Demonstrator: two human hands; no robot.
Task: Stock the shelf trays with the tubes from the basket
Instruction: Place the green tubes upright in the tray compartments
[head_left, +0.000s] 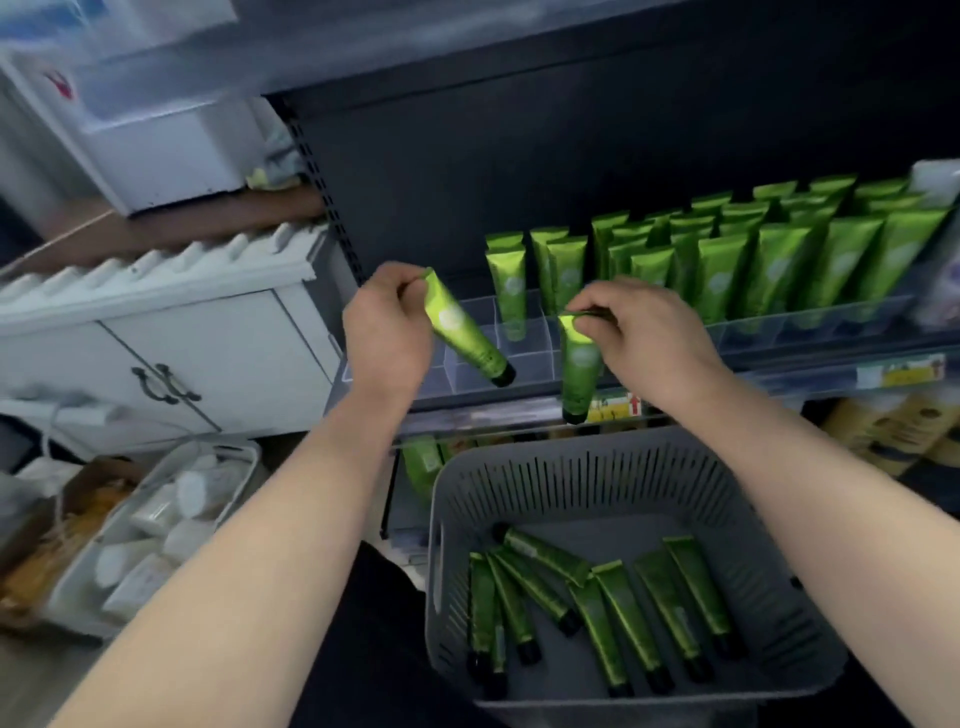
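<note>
The left forearm (270, 519) and right forearm (810, 493) were bare right up to the wrists, as were the left grip (387, 332) and right grip (641, 332). Dark clothing (363, 623) showed low between the arms.

A white cabinet (156, 332) stands at left. Near it, a bin (236, 448) holds white bottles (189, 488). Yellow packs (883, 423) lie lower right.

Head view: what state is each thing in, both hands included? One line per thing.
left hand: pinching the left tube by its crimped end.
left tube: tilted, cap down.
right hand: pinching the right tube by its crimped end.
right tube: hanging cap down, near upright.
shelf tray: right part filled with upright tubes, left compartments empty.
basket: part full, loose tubes lying flat.
cabinet doors: closed.
</note>
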